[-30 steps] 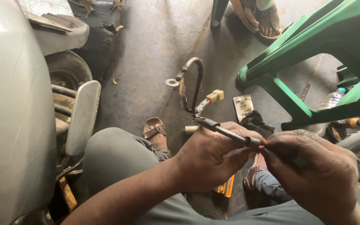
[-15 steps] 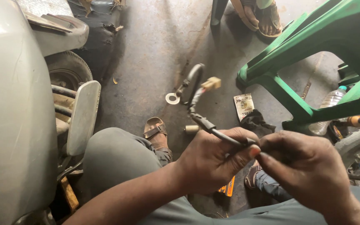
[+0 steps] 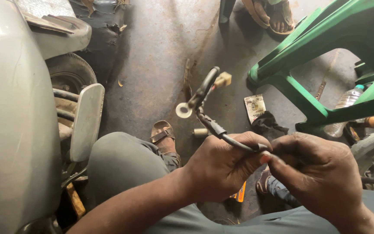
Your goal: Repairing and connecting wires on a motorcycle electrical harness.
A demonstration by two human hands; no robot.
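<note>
**Cable held at its near end, free end up and to the far left**

Where my two hands meet, the cable is pinched at its near end. My left hand is closed around it, thumb laid along the black sleeve, and my right hand presses in from the right with its fingertips closed on the same end. I cannot tell what lies under those fingertips.

From that grip the cable's long axis runs up and away to the far left, then bends right near its top. The ring terminal hangs on the left of the bend and the cream plug sits at the far tip. All of this free length is in the air above the concrete floor, well apart from the green stool on the right and the grey scooter on the left.

My left hand is the nearer to the free end; my right is at the tail only.
</note>
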